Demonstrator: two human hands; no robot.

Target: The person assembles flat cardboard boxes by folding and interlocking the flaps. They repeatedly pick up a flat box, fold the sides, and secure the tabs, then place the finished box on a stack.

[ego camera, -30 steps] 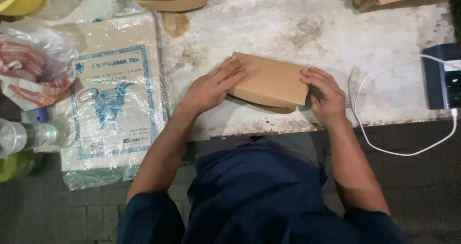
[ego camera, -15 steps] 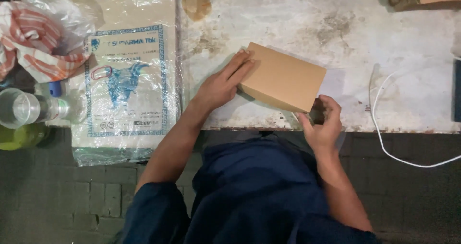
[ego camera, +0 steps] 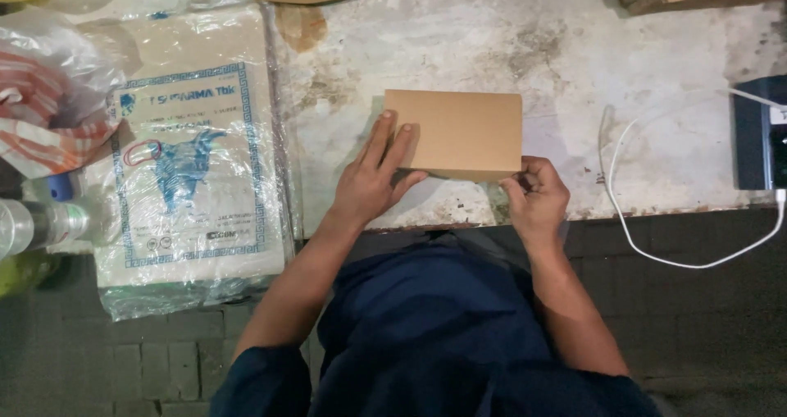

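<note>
From the head camera, a flat brown cardboard box (ego camera: 455, 132) lies on the worn white table (ego camera: 574, 56), near its front edge. The left hand (ego camera: 370, 179) lies open, its fingers pressing flat on the box's left side. The right hand (ego camera: 537, 194) is curled, pinching the box's near right corner. A white cable (ego camera: 631, 228) loops just to the right. A plastic-wrapped pack of paper (ego camera: 193, 179) sits to the left.

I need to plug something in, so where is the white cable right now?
In the head view the white cable loops off the table's near edge on the right, between the right hand and the dark device.
</note>
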